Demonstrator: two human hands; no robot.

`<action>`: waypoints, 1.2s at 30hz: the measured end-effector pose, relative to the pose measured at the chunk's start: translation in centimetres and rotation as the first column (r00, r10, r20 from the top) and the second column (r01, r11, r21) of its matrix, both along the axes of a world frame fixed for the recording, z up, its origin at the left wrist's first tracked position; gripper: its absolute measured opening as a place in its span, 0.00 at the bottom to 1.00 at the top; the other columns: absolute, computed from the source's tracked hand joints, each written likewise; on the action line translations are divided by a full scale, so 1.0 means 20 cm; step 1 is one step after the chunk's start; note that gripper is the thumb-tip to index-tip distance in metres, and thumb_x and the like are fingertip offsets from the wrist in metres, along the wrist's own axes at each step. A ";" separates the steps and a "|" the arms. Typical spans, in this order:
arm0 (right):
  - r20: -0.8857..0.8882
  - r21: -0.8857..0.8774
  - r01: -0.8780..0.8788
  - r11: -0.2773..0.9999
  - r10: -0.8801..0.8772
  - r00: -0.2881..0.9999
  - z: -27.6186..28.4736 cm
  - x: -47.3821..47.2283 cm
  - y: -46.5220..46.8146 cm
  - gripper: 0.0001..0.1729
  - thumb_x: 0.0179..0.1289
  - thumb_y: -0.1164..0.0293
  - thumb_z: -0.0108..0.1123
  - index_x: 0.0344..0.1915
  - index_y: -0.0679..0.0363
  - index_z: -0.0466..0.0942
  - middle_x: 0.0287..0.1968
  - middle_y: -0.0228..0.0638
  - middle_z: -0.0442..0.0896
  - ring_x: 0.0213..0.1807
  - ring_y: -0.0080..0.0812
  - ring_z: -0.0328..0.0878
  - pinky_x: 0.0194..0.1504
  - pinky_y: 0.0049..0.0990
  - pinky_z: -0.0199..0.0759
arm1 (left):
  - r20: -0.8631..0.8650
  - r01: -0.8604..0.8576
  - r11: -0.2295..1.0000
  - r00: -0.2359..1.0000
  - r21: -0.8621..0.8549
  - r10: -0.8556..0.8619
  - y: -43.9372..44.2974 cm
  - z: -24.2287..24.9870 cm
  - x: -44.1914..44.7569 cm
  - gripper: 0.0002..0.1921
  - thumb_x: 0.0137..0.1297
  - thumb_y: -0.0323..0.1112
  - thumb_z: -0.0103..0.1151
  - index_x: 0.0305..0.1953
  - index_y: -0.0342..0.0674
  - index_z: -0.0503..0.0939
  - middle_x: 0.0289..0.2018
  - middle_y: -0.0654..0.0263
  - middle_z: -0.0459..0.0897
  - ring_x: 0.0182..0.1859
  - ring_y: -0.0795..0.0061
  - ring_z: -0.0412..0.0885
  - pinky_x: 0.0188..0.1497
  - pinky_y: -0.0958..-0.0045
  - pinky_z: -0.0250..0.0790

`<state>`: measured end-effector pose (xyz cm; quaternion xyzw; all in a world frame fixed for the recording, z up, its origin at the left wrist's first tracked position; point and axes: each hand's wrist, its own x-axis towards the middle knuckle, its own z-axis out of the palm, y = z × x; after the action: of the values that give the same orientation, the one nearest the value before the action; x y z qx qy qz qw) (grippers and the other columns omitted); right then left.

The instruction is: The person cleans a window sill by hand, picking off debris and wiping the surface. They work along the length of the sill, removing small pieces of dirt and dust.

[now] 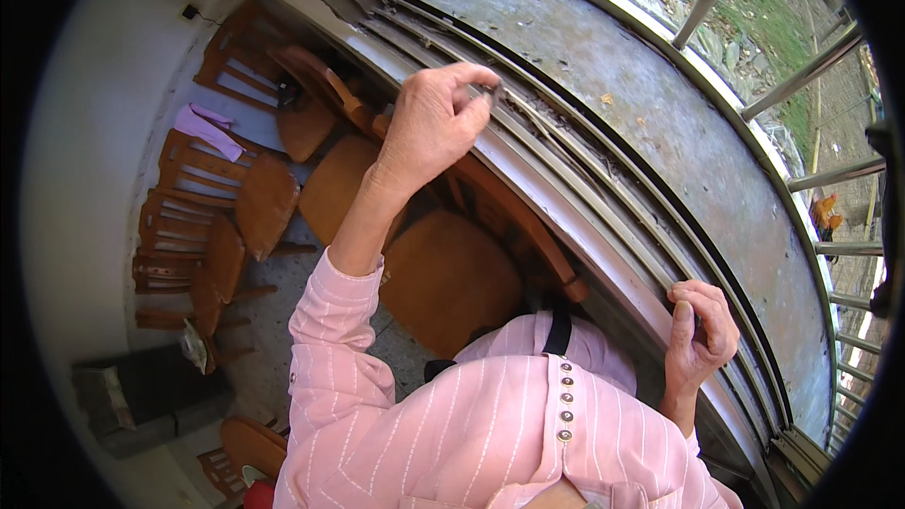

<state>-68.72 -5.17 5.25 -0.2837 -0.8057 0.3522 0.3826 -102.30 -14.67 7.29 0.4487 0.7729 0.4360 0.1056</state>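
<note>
Over the metal tracks of a sliding-window sill point(565, 168), my left hand point(433, 129) is bent with thumb and forefinger pinched around a small dark clump of debris point(495, 93). Dry twigs and dirt point(548, 129) lie along the track groove just beyond those fingertips. Farther down the same sill, my right hand point(707, 339) is at the tracks, its fingers curled and the thumb towards me. Whether it holds anything is hidden by the fingers.
Outside the tracks runs a dirty concrete ledge point(636, 106) with metal railing bars point(802, 78); a chicken point(824, 215) is beyond. Indoors, a wooden chair point(452, 276) stands close against the sill. Several more wooden chairs point(265, 205) line the wall, a pink cloth point(208, 129) on one.
</note>
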 end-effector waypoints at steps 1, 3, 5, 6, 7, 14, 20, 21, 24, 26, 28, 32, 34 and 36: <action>-0.003 0.001 -0.001 1.000 0.001 1.000 0.00 0.00 0.00 0.03 0.59 0.79 0.64 0.30 0.68 0.80 0.31 0.43 0.84 0.33 0.35 0.81 0.37 0.26 0.73 | -0.098 -0.030 0.998 0.995 0.052 0.035 -0.01 0.00 -0.04 0.11 0.59 0.23 0.55 0.43 0.30 0.82 0.14 0.78 0.67 0.19 0.91 0.60 0.21 0.80 0.55; -0.016 0.004 -0.007 1.000 0.007 1.000 0.00 0.00 0.00 0.03 0.59 0.79 0.64 0.30 0.68 0.80 0.31 0.43 0.84 0.33 0.35 0.80 0.37 0.26 0.73 | -0.242 -0.165 0.982 0.953 0.096 0.184 -0.01 0.00 -0.16 0.11 0.59 0.25 0.57 0.42 0.30 0.82 0.14 0.76 0.68 0.18 0.90 0.62 0.21 0.80 0.57; -0.025 0.013 -0.010 1.000 0.010 1.000 -0.01 0.00 0.00 0.03 0.59 0.79 0.64 0.30 0.68 0.80 0.31 0.43 0.84 0.33 0.35 0.80 0.37 0.26 0.73 | -0.119 -0.298 0.953 0.946 0.046 0.302 -0.01 0.00 -0.29 0.12 0.58 0.25 0.57 0.43 0.30 0.82 0.14 0.74 0.71 0.16 0.89 0.64 0.19 0.78 0.62; -0.026 0.020 -0.010 1.000 0.011 1.000 -0.01 0.00 0.00 0.03 0.59 0.79 0.64 0.30 0.68 0.80 0.31 0.43 0.84 0.33 0.35 0.80 0.37 0.26 0.73 | -0.122 -0.324 0.946 0.938 0.031 0.325 -0.01 -0.01 -0.35 0.12 0.58 0.26 0.57 0.43 0.29 0.82 0.14 0.72 0.72 0.16 0.87 0.66 0.19 0.77 0.63; -0.029 0.029 -0.010 1.000 0.011 1.000 -0.01 0.00 0.00 0.03 0.59 0.79 0.64 0.30 0.68 0.80 0.31 0.43 0.84 0.33 0.35 0.80 0.37 0.26 0.73 | -0.125 -0.349 0.937 0.929 0.016 0.348 0.00 -0.02 -0.40 0.13 0.57 0.26 0.57 0.44 0.29 0.82 0.14 0.71 0.74 0.15 0.86 0.67 0.19 0.76 0.65; -0.033 0.044 -0.008 0.999 0.009 0.999 -0.01 0.00 0.00 0.03 0.58 0.79 0.64 0.30 0.68 0.80 0.31 0.44 0.84 0.32 0.36 0.81 0.37 0.26 0.73 | -0.370 -0.416 0.887 0.870 -0.199 0.325 0.06 -0.08 -0.42 0.16 0.55 0.31 0.55 0.44 0.31 0.83 0.32 0.53 0.82 0.33 0.62 0.78 0.37 0.67 0.71; -0.046 0.040 -0.004 0.999 0.005 0.999 -0.02 0.00 0.00 0.03 0.57 0.80 0.64 0.30 0.68 0.79 0.31 0.44 0.83 0.32 0.35 0.81 0.36 0.26 0.72 | 0.428 0.044 0.997 0.904 -0.067 -0.012 -0.01 0.05 -0.32 0.09 0.61 0.29 0.58 0.38 0.29 0.83 0.15 0.70 0.74 0.15 0.85 0.69 0.16 0.82 0.62; -0.041 0.042 -0.003 0.999 0.005 0.999 -0.02 0.00 0.00 0.02 0.57 0.80 0.64 0.30 0.67 0.79 0.31 0.44 0.83 0.32 0.35 0.81 0.36 0.26 0.72 | 0.437 0.076 0.996 0.895 0.043 -0.087 -0.02 0.06 -0.33 0.09 0.62 0.29 0.58 0.38 0.30 0.83 0.15 0.71 0.74 0.14 0.86 0.68 0.17 0.83 0.62; -0.023 0.035 0.002 0.999 -0.001 1.000 -0.01 0.00 0.00 0.01 0.57 0.80 0.63 0.30 0.67 0.79 0.31 0.43 0.83 0.31 0.35 0.81 0.35 0.26 0.72 | 0.308 -0.227 0.971 0.932 0.077 0.194 0.02 0.08 -0.46 0.10 0.61 0.27 0.57 0.41 0.29 0.82 0.16 0.70 0.75 0.14 0.85 0.68 0.17 0.82 0.63; -0.022 0.032 0.001 0.999 0.000 1.000 -0.01 0.00 0.00 0.01 0.57 0.80 0.63 0.30 0.67 0.79 0.31 0.43 0.83 0.31 0.36 0.81 0.35 0.26 0.72 | 0.152 -0.395 0.918 0.906 -0.034 0.395 0.06 0.08 -0.59 0.13 0.59 0.26 0.55 0.45 0.31 0.82 0.19 0.65 0.78 0.16 0.79 0.72 0.21 0.77 0.67; -0.013 0.034 0.001 0.999 0.000 1.000 -0.01 0.00 0.00 0.02 0.57 0.80 0.64 0.30 0.67 0.80 0.30 0.43 0.83 0.31 0.36 0.81 0.35 0.26 0.72 | -0.074 -0.530 0.816 0.846 -0.232 0.528 0.09 0.06 -0.69 0.17 0.56 0.26 0.54 0.48 0.36 0.83 0.25 0.58 0.84 0.20 0.70 0.80 0.29 0.70 0.75; -0.032 0.038 0.007 0.999 -0.006 0.999 -0.01 -0.01 0.00 0.03 0.57 0.78 0.65 0.30 0.67 0.80 0.29 0.44 0.83 0.31 0.36 0.80 0.34 0.26 0.71 | -0.259 -0.569 0.700 0.821 -0.431 0.509 0.16 0.02 -0.79 0.22 0.55 0.28 0.50 0.52 0.43 0.82 0.47 0.50 0.84 0.46 0.55 0.84 0.52 0.62 0.74; -0.042 0.021 0.011 1.000 -0.010 0.999 -0.01 -0.01 0.00 0.04 0.58 0.77 0.65 0.30 0.67 0.80 0.29 0.44 0.83 0.30 0.36 0.80 0.34 0.26 0.71 | -0.362 -0.578 0.676 0.815 -0.457 0.452 0.18 0.02 -0.81 0.21 0.56 0.29 0.50 0.52 0.43 0.82 0.48 0.49 0.83 0.50 0.53 0.82 0.54 0.60 0.73; -0.054 0.012 0.014 1.000 -0.014 0.998 -0.01 -0.01 0.00 0.05 0.59 0.76 0.65 0.30 0.67 0.80 0.29 0.44 0.83 0.30 0.36 0.79 0.33 0.26 0.71 | -0.361 -0.567 0.660 0.823 -0.492 0.439 0.20 0.03 -0.82 0.19 0.56 0.30 0.49 0.48 0.41 0.83 0.50 0.47 0.82 0.55 0.49 0.79 0.58 0.57 0.71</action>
<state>-68.98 -5.18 5.05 -0.2774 -0.7952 0.3522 0.4083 -118.61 -10.58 7.88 0.2052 0.9680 0.1413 0.0292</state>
